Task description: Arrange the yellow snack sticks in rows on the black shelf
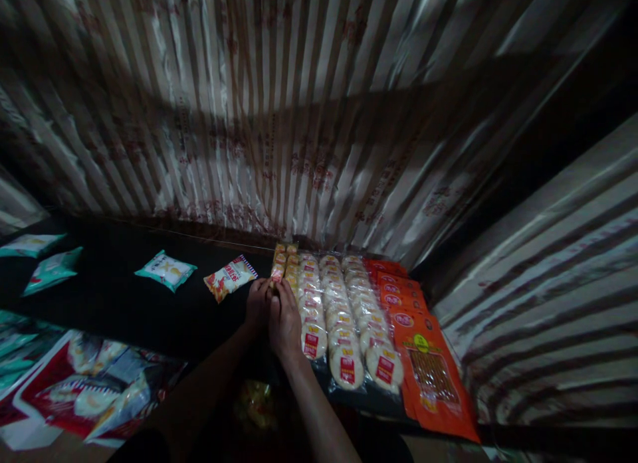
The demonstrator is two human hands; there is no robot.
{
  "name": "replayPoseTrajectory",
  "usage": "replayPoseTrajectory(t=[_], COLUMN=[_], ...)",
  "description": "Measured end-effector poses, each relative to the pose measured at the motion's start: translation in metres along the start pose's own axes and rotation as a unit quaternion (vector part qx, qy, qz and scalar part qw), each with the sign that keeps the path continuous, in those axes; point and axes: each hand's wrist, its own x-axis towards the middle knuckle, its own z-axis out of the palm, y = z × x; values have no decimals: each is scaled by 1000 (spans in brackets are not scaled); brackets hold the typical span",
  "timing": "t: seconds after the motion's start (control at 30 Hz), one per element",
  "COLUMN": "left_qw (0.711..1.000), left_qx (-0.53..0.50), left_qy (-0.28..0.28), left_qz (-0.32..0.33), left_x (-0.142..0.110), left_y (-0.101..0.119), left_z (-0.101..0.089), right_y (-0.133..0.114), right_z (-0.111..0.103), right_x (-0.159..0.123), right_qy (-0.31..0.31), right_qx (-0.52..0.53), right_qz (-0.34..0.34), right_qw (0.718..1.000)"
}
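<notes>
Both my hands meet at the near end of two short rows of small gold snack packets (279, 258). My left hand (256, 305) has its fingers curled in against the left row. Close beside it, my right hand (284, 320) is closed too, fingertips at the same spot. A bit of a small gold packet shows between the fingertips; most of it is hidden by the hands. Directly right of my right hand run rows of round white crackers (312, 303) in clear wrappers with red labels. A white and orange snack bag (230, 277) lies just left of my left hand.
Orange snack packs (419, 343) overlap at the right end of the black shelf (124, 310). Teal bags (166, 270) lie along its left part. Below the shelf, at lower left, is an open red bag (54, 390) with packets inside. Corrugated printed sheeting (279, 137) rises behind.
</notes>
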Motion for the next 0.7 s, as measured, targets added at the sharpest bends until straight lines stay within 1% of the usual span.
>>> replayPoseTrajectory(t=[0.13,0.2,0.27,0.4,0.47,0.5,0.57,0.7], left_qw=[997,997,997,991,989,990,995,999], left_qx=[53,50,18,-77,-89,-87,-65,-10], left_qy=[49,63,69,80,68,54,15,-33], left_qz=[-4,-17,-39,-78,-100,-98,-70,-7], left_x=[2,-4,-17,-60,-79,-86,-94,-97], left_y=[9,12,15,18,20,20,21,24], left_z=[-7,-11,-16,-18,-13,-8,2,22], right_y=[9,13,16,21,23,24,24,21], right_z=[-22,-30,-35,-32,-27,-26,-25,-30], right_x=[-27,-42,-56,-76,-78,-78,-74,-69], right_qy=[55,59,53,44,43,40,33,32], right_qx=[9,11,16,31,40,44,55,74], right_qz=[5,16,35,62,71,75,83,98], right_qw=[998,998,998,997,996,995,995,992])
